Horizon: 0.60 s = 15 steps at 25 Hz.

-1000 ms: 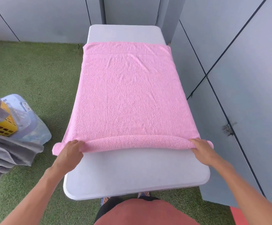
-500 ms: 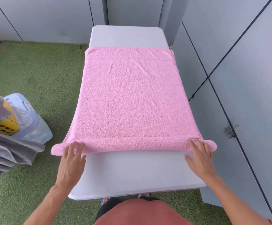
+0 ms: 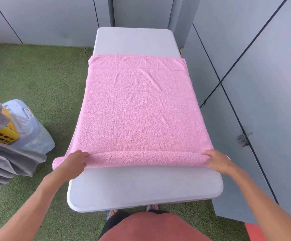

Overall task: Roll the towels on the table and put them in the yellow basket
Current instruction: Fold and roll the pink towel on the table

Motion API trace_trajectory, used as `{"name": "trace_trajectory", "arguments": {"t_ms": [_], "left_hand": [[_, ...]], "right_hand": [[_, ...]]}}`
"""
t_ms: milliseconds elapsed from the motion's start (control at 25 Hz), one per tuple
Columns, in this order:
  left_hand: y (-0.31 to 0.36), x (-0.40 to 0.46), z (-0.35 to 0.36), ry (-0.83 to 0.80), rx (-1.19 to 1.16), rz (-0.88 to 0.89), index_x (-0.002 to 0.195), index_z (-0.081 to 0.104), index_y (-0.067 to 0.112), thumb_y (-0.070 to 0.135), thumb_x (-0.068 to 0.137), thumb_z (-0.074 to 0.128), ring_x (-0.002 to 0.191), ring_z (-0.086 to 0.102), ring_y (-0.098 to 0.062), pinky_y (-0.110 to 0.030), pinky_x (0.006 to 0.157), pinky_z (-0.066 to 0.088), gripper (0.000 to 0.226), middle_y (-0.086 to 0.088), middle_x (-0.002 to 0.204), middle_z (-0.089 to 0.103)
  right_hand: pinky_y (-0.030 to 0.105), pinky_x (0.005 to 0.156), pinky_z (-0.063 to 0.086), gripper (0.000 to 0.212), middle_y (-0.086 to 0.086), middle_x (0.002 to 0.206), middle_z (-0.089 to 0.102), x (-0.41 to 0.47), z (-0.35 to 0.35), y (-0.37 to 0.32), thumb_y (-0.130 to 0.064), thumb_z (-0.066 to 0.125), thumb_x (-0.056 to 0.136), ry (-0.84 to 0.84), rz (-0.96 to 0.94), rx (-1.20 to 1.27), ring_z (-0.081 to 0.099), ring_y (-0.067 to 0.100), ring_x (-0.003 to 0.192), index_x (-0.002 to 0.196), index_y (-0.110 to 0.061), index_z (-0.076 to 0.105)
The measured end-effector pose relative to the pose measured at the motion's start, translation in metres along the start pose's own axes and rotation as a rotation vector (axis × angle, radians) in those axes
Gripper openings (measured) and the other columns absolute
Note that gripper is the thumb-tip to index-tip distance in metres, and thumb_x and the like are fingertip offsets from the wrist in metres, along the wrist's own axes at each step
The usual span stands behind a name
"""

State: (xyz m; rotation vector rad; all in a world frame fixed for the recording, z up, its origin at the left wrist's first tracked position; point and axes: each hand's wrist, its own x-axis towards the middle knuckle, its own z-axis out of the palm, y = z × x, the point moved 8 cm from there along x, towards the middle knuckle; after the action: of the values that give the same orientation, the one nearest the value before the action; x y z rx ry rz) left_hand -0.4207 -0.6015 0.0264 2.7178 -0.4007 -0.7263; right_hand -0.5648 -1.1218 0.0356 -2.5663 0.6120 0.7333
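— How far along?
— Barely. The pink towel lies on the white table, only its near edge rolled. Left hand and right hand curl round the roll.
— And the yellow basket?
— On the grass, left, well apart.

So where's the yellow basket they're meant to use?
In the head view the yellow basket sits on the grass at the far left, beside the table, half hidden by grey towels, with a pale blue tub against its right side.
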Motion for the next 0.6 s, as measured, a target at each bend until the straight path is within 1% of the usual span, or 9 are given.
{"name": "trace_trajectory", "arguments": {"t_ms": [80,120,160,200,280,360,440,480,600], "left_hand": [[-0.002,0.000,-0.014,-0.002,-0.210,-0.024,0.121,0.059,0.020,0.003,0.084,0.065,0.104,0.060,-0.025,-0.031,0.085,0.045,0.040,-0.006,0.114,0.062],[-0.002,-0.003,-0.025,0.075,-0.317,-0.041,0.112,0.061,0.024,0.004,0.082,0.070,0.101,0.060,-0.025,-0.031,0.081,0.044,0.037,-0.006,0.109,0.061],[-0.002,-0.009,-0.036,0.198,-0.341,-0.054,0.103,0.063,0.024,0.006,0.080,0.072,0.097,0.058,-0.026,-0.033,0.079,0.043,0.030,-0.005,0.105,0.059],[-0.001,-0.016,-0.044,0.350,-0.247,-0.058,0.095,0.067,0.023,0.009,0.080,0.073,0.094,0.055,-0.029,-0.037,0.077,0.042,0.021,-0.005,0.101,0.058],[0.014,-0.038,-0.041,0.560,0.027,-0.026,0.092,0.070,0.017,0.010,0.080,0.073,0.089,0.051,-0.032,-0.044,0.073,0.043,0.014,-0.008,0.098,0.059],[0.030,-0.053,-0.021,0.577,0.124,0.049,0.104,0.066,0.009,0.006,0.075,0.077,0.093,0.052,-0.035,-0.048,0.074,0.048,0.031,-0.013,0.105,0.059],[0.034,-0.052,-0.007,0.521,0.155,0.110,0.118,0.058,0.003,0.005,0.070,0.080,0.103,0.050,-0.038,-0.051,0.084,0.049,0.053,-0.018,0.116,0.056],[0.033,-0.045,-0.007,0.496,0.158,0.111,0.120,0.055,0.002,0.004,0.069,0.080,0.105,0.050,-0.039,-0.051,0.086,0.049,0.057,-0.018,0.117,0.056],[0.032,-0.013,-0.014,0.428,0.176,0.079,0.107,0.057,0.003,-0.005,0.070,0.075,0.092,0.054,-0.040,-0.051,0.081,0.049,0.042,-0.015,0.099,0.059]], "right_hand": [[0.015,0.078,0.041,0.044,-0.002,0.125,0.055,-0.001,-0.009,-0.004,-0.002,0.054,0.083,0.081,0.001,0.271,0.053,0.012,0.116,0.119,-0.029,0.058],[0.011,0.073,0.039,0.041,0.000,0.119,0.055,-0.005,-0.016,-0.010,0.001,0.056,0.082,0.208,-0.031,0.357,0.054,0.015,0.111,0.111,-0.028,0.060],[0.010,0.075,0.037,0.038,0.002,0.114,0.055,-0.013,-0.023,-0.014,0.003,0.059,0.080,0.357,-0.063,0.377,0.054,0.018,0.108,0.103,-0.027,0.061],[0.012,0.080,0.035,0.036,0.003,0.111,0.055,-0.024,-0.027,-0.019,0.004,0.062,0.078,0.503,-0.074,0.310,0.053,0.022,0.105,0.096,-0.026,0.064],[0.030,0.089,0.034,0.032,0.003,0.107,0.058,-0.046,-0.021,-0.028,0.001,0.067,0.076,0.710,-0.051,0.005,0.048,0.026,0.101,0.096,-0.025,0.070],[0.043,0.091,0.037,0.039,0.006,0.111,0.057,-0.055,-0.001,-0.034,-0.004,0.070,0.075,0.717,-0.086,-0.152,0.046,0.029,0.104,0.112,-0.019,0.068],[0.047,0.096,0.040,0.054,0.010,0.119,0.052,-0.047,0.013,-0.037,-0.008,0.071,0.073,0.616,-0.134,-0.163,0.043,0.031,0.112,0.125,-0.010,0.058],[0.048,0.099,0.039,0.057,0.012,0.121,0.050,-0.038,0.014,-0.038,-0.005,0.071,0.072,0.567,-0.153,-0.145,0.042,0.033,0.115,0.126,-0.007,0.055],[0.046,0.105,0.035,0.055,0.012,0.118,0.050,-0.009,0.004,-0.038,0.005,0.063,0.070,0.450,-0.147,-0.078,0.046,0.038,0.115,0.123,-0.006,0.056]]}}
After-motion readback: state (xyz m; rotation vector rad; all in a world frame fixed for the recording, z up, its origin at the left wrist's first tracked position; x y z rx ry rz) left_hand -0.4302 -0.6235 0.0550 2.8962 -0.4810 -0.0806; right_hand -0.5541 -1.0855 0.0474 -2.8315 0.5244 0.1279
